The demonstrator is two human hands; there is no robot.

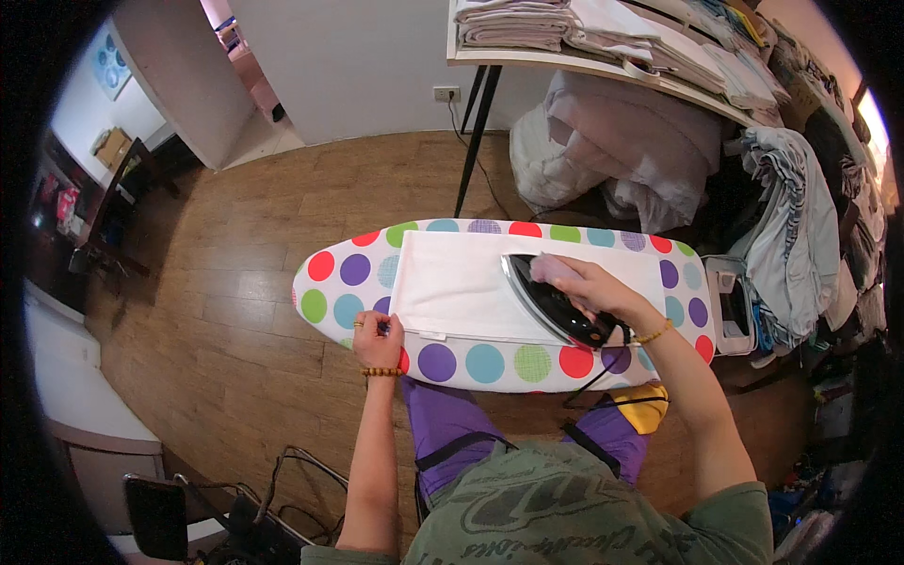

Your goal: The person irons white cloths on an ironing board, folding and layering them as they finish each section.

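Observation:
A folded white cloth (452, 282) lies flat along the polka-dot ironing board (484, 364), with light creases in its left half. My right hand (590, 282) grips the handle of a black electric iron (558, 304), whose plate rests on the cloth right of its middle. Pinkish fabric (552, 268) shows at the front of the handle, by my fingers. At the cloth's near left corner, my left hand (378, 340) has its fingers curled in and pinches the edge. A small white tag (432, 336) sticks out from the near edge beside it.
The iron's black cord (590, 385) hangs off the board's near edge. Behind stands a table (537, 58) bearing stacked white cloths (512, 25), with bundled pale bedding (621, 134) beneath. Draped clothes (794, 226) crowd the right. A metal-framed chair (233, 508) stands at lower left.

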